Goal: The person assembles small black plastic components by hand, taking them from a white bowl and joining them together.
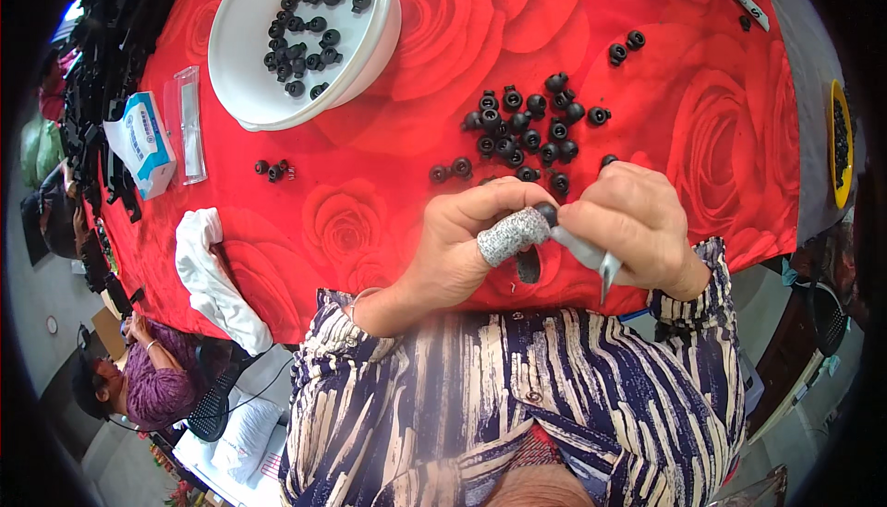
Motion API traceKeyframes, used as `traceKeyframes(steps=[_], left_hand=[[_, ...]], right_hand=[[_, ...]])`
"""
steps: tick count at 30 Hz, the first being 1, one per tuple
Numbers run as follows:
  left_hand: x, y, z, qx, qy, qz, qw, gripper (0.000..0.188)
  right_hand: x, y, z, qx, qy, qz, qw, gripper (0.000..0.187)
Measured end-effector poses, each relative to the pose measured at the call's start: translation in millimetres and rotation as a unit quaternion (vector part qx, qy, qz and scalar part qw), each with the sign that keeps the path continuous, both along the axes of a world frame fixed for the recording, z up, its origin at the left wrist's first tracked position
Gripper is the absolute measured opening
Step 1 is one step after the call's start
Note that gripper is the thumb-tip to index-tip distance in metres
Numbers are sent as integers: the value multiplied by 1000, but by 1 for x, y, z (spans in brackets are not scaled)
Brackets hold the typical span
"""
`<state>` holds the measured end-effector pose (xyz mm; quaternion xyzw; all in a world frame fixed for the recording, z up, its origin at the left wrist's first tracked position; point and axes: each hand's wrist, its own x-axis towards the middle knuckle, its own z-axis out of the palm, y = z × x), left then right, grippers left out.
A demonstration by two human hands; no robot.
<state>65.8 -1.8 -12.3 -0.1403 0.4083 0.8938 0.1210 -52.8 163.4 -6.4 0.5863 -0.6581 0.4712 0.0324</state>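
Over the near edge of the red tablecloth [397, 142], right of its middle, my left hand [448, 241] pinches a black stopper [547, 214] between the curled forefinger and the thumb, which wears a speckled grey sleeve [511, 236]. The fingers of my right hand [639, 219] are curled shut around a pale tool [582, 248] with a metal tip, the fingertips so near the stopper that I cannot tell whether they touch it. A loose pile of similar stoppers [530, 140] lies just beyond my knuckles, toward the far edge; more sit in a white bowl [244, 41] by the far left corner. The piece looks light and hard, probably moulded plastic, unlikely to crack under a firm squeeze, though its smooth, rounded side could roll or slip against bare skin. I judge the best hold to be across the fat body, thumb and forefinger opposite each other, leaving the narrower neck and the hole clear; the sleeve's rough cloth should add grip.
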Motion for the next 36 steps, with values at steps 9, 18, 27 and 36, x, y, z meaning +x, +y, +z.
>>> traceKeyframes(steps=[9, 18, 27, 36], left_hand=[[1, -4, -9, -104, 77, 10, 992, 20], [-1, 0, -11, -133, 133, 10, 982, 21], [-1, 2, -11, -99, 101, 13, 990, 24], [3, 2, -10, -37, 26, -8, 999, 24]], right_hand=[[-13, 6, 14, 139, -279, 42, 949, 34], [-6, 5, 4, 156, -179, 7, 971, 29], [-5, 7, -1, 137, -165, 1, 977, 26], [-6, 6, -1, 139, -164, 19, 976, 19]])
